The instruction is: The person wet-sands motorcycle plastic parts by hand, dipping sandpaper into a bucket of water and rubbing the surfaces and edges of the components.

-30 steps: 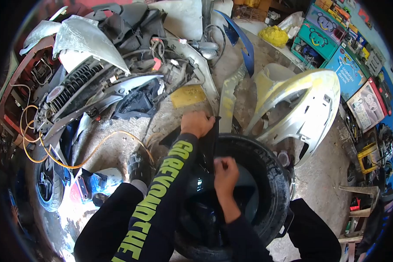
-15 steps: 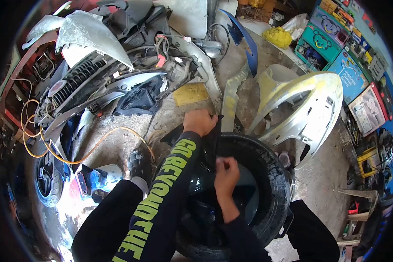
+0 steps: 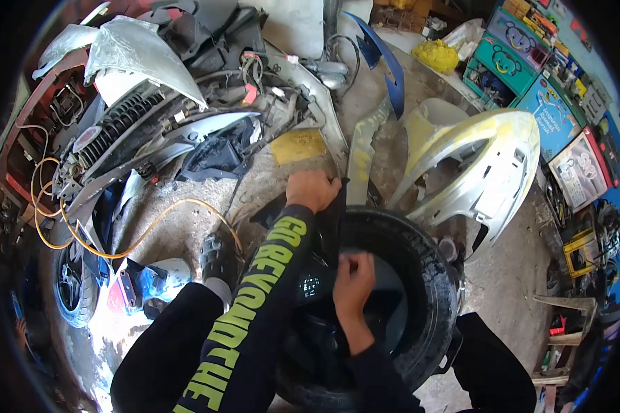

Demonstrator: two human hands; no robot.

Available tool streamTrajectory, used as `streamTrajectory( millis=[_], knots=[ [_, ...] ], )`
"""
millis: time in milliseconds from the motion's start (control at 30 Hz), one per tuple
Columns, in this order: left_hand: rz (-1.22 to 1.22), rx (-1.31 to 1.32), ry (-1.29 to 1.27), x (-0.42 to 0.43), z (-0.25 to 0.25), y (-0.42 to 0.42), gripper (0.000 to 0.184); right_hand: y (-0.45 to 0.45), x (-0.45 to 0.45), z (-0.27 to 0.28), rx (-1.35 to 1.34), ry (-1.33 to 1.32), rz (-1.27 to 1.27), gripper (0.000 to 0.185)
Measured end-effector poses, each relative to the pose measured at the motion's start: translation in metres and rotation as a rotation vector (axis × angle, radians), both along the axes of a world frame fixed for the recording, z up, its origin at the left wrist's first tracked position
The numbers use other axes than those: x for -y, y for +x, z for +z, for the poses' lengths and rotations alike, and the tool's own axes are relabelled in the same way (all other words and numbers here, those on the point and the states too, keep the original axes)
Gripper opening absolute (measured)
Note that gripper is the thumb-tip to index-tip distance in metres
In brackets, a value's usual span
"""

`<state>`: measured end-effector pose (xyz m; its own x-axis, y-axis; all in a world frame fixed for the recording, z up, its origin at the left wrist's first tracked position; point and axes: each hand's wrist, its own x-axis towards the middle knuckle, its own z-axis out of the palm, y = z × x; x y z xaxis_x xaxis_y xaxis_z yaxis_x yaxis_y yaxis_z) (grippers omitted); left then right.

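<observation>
My left hand (image 3: 313, 191) is wrapped over the upper edge of a glossy black panel (image 3: 333, 224), which stands tilted over a large black tub (image 3: 430, 265). Against the panel's right side, my right hand (image 3: 355, 279) has its fingers curled and pressed together; whatever they hold is hidden. Dark water (image 3: 387, 282) lies in the tub, with another dark, shiny part (image 3: 317, 344) partly visible in it below my hands. My left sleeve hides some of the black panel.
A silver-and-yellow fairing (image 3: 489, 158) lies right of the tub. Motorcycle parts, including a black coil spring (image 3: 120, 127), are piled at upper left. An orange hose (image 3: 165, 217) curves across the floor. Teal drawers (image 3: 496, 65) stand at upper right, a wooden stool (image 3: 565, 337) at lower right.
My right hand has shifted slightly down and left beside the panel, its fingers still together. My left hand keeps its grip on the panel's upper edge.
</observation>
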<state>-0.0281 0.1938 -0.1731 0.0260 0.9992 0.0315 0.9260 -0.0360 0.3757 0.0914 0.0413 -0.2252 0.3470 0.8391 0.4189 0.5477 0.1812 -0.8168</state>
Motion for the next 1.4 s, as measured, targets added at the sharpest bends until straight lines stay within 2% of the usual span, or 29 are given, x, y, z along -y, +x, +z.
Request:
streamTrajectory(
  millis=[233,400,467,500,600,700,1167,1233,1400],
  knots=[
    [-0.012,-0.007,-0.013,0.000,0.001,-0.001,0.049,0.004,0.016,0.005,-0.016,-0.034,0.048,0.010],
    [-0.008,-0.041,-0.045,-0.002,-0.016,0.001,0.049,0.007,-0.006,-0.003,0.055,0.040,0.048,0.011],
    [0.007,-0.046,-0.006,-0.008,-0.005,-0.002,0.049,0.004,0.009,0.000,0.005,-0.006,0.049,0.010],
    [0.001,-0.034,-0.016,-0.006,-0.003,-0.002,0.049,0.001,0.014,0.001,-0.101,-0.037,0.051,0.009],
    [0.000,-0.022,-0.056,-0.005,-0.001,-0.001,0.049,0.005,-0.012,0.005,0.009,0.026,0.061,0.009],
    [0.000,-0.006,-0.055,-0.001,-0.004,0.000,0.049,0.004,0.002,0.002,0.026,0.007,0.042,0.008],
    [0.024,-0.014,-0.108,0.000,-0.007,0.001,0.050,0.005,0.010,-0.006,0.010,-0.015,0.039,0.009],
    [0.020,0.025,0.005,-0.002,-0.006,-0.001,0.054,0.001,0.015,0.001,-0.051,-0.028,0.033,0.008],
    [0.024,-0.005,-0.014,-0.002,-0.020,-0.002,0.051,0.001,-0.004,0.003,0.008,0.029,0.024,0.010]
  ],
)
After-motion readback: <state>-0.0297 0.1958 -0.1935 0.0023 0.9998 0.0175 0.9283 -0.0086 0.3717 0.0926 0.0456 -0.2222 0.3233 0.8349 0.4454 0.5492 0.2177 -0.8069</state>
